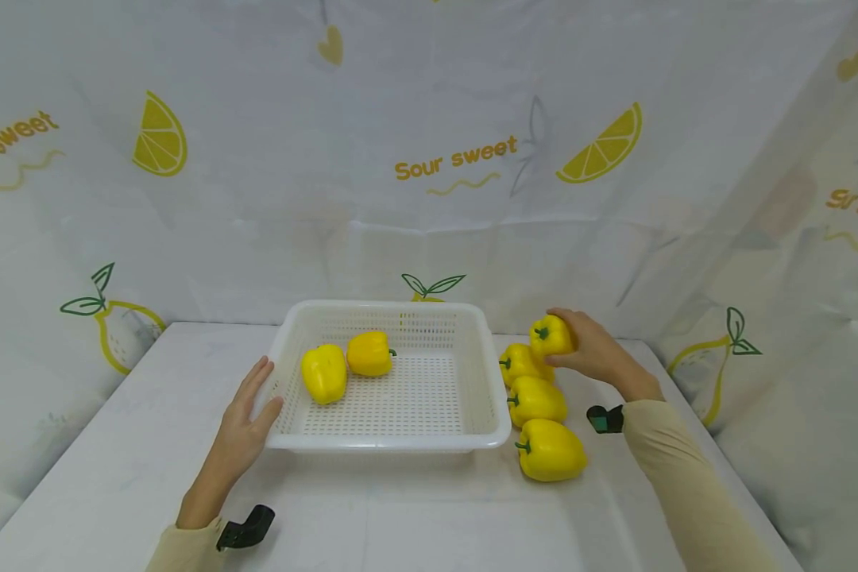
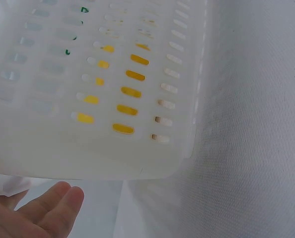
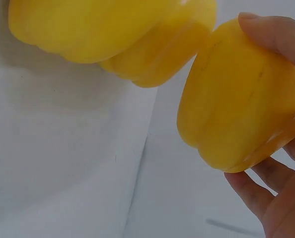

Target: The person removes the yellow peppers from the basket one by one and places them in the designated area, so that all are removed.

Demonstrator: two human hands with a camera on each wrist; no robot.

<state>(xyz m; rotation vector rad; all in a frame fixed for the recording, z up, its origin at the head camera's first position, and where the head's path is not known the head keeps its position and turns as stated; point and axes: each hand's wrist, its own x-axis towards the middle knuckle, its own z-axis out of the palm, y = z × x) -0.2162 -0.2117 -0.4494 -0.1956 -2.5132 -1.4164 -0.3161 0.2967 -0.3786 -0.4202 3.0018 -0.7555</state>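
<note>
A yellow bell pepper (image 1: 551, 335) with a green stem is gripped between the thumb and fingers of my right hand (image 1: 592, 349), at the far end of a row of peppers. In the right wrist view the held pepper (image 3: 242, 99) fills the grasp, thumb on one side and fingers on the other. My left hand (image 1: 240, 421) rests at the left rim of a white perforated plastic basket (image 1: 386, 443), fingers straight. Two yellow peppers lie inside it, one upright-looking pepper (image 1: 324, 373) at the left and another pepper (image 1: 370, 353) beside it.
Along the basket's right side lie a near pepper (image 1: 552, 451), a middle pepper (image 1: 538, 400) and a far pepper (image 1: 523, 364). A white cloth with lemon prints (image 1: 429, 199) hangs behind the white table (image 1: 400, 516). Black wrist devices (image 1: 246, 528) show at both sleeves.
</note>
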